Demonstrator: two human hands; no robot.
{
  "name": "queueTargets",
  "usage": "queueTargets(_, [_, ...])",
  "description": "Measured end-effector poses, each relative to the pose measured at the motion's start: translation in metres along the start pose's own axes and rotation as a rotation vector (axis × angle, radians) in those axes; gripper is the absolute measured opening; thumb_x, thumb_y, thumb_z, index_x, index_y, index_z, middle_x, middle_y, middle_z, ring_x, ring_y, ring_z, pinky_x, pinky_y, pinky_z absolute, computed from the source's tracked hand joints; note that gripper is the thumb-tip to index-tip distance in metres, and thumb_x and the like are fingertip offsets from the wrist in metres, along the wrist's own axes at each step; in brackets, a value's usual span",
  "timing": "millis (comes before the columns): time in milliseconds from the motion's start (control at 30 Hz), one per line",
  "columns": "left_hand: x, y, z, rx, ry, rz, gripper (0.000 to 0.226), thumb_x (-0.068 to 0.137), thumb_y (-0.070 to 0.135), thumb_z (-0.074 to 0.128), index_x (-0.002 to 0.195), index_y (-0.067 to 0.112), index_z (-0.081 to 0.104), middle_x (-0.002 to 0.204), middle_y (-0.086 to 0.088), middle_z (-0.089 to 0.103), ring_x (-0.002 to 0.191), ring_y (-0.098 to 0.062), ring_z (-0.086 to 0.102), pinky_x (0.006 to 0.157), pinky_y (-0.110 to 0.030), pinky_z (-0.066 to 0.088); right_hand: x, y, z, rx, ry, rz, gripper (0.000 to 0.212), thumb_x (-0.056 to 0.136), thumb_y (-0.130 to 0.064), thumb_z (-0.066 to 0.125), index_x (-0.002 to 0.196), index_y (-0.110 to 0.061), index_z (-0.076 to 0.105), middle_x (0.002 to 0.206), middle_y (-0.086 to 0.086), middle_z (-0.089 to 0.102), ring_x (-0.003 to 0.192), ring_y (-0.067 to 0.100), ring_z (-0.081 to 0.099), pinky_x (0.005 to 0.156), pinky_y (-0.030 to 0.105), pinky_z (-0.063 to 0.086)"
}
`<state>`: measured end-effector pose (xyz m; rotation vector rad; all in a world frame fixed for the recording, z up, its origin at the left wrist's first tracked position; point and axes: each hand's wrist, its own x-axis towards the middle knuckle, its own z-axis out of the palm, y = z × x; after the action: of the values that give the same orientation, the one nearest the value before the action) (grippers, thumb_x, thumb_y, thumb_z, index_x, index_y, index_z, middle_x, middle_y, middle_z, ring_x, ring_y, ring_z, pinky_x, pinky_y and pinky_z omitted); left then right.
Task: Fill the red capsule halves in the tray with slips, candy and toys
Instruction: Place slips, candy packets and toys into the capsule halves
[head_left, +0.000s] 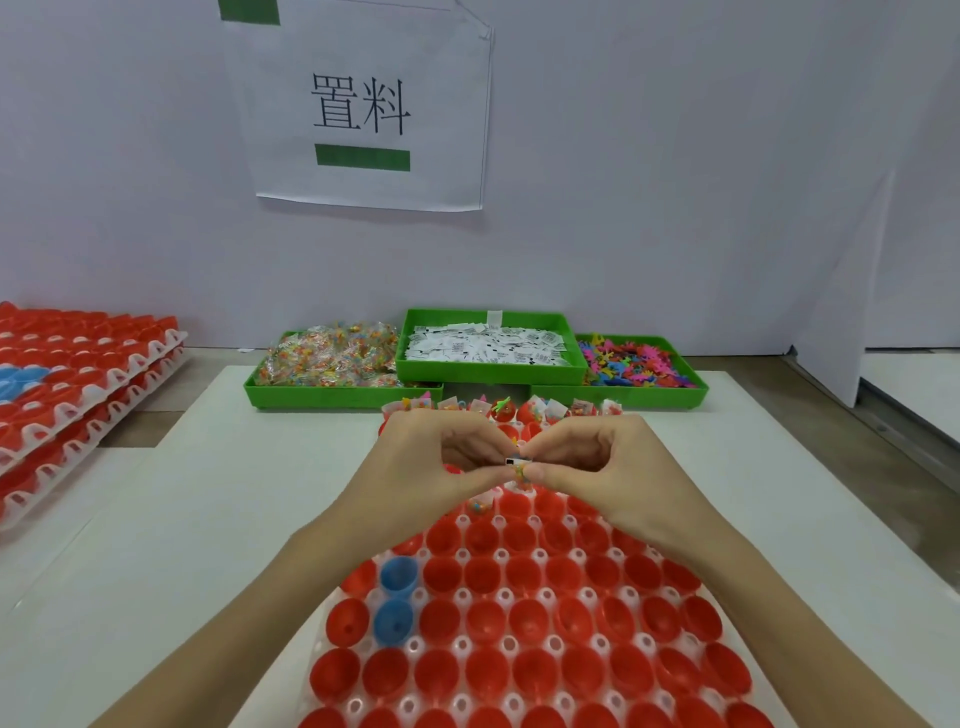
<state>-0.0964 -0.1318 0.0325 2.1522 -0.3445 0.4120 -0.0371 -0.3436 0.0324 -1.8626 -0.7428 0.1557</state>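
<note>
My tray (462, 647), white with raised pegs, fills the lower centre of the frame and carries rows of glossy red capsule halves (535, 667), open side up; two blue halves (397, 597) sit at its left edge. The far row, at mid frame, already bristles with slips and bright toys. Just above the tray's upper rows my left hand (431, 462) curls in from the left, thumb and fingertips pinching a small white slip (515, 460) with black print. My right hand (592, 462) meets it from the right, fingers curled, pinching the same little bundle, where a colourful candy (520, 472) shows between our fingertips.
</note>
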Motion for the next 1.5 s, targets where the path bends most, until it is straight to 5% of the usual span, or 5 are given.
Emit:
queueTargets(333, [0.002,-0.009,0.010,0.297,-0.101,0.036,0.016,0.083,0.030,0.085,0.095,0.023,0.076,0.080,0.020,0.071,0.091,-0.001,0.052,0.081,-0.010,0.033,0.002,0.013,0.009,-0.162,-0.021,0.038,0.010,0.080,-0.016,0.086,0.089,-0.018,0.081,0.080,-0.006,0.079,0.077,0.007,0.076,0.080,0.032,0.062])
queueTargets(633, [0.002,-0.007,0.014,0.377,-0.118,0.042,0.008,0.086,0.025,0.082,0.092,0.022,0.079,0.078,0.027,0.055,0.096,-0.008,0.048,0.083,-0.018,0.042,0.003,0.015,0.011,-0.252,0.003,0.011,0.010,0.079,-0.017,0.087,0.086,-0.021,0.082,0.078,-0.009,0.078,0.075,0.003,0.074,0.079,0.031,0.061])
queueTargets(1000, [0.011,-0.004,0.018,0.458,-0.192,0.059,0.007,0.085,0.017,0.078,0.091,0.016,0.075,0.077,0.015,0.063,0.097,-0.015,0.049,0.098,-0.033,0.041,0.004,0.018,0.016,-0.325,-0.005,-0.023,0.012,0.081,-0.014,0.085,0.090,-0.017,0.078,0.081,-0.005,0.076,0.075,0.005,0.070,0.070,0.017,0.055])
queueTargets(1133, [0.010,-0.003,0.020,0.495,-0.213,0.087,0.010,0.083,0.011,0.075,0.091,0.017,0.073,0.083,0.011,0.066,0.094,-0.013,0.041,0.080,-0.022,0.039,0.004,0.018,0.018,-0.345,-0.014,-0.022,0.016,0.079,-0.008,0.084,0.092,-0.012,0.075,0.082,-0.003,0.075,0.075,0.009,0.069,0.068,0.014,0.052])
queueTargets(1500, [0.010,-0.004,0.020,0.551,-0.241,0.127,0.013,0.085,0.013,0.073,0.097,0.019,0.072,0.091,0.010,0.072,0.092,-0.010,0.035,0.074,-0.008,0.030,0.003,0.012,0.006,-0.218,-0.109,0.039,0.022,0.085,-0.001,0.076,0.100,-0.016,0.080,0.091,-0.005,0.079,0.086,0.004,0.074,0.082,0.021,0.058])
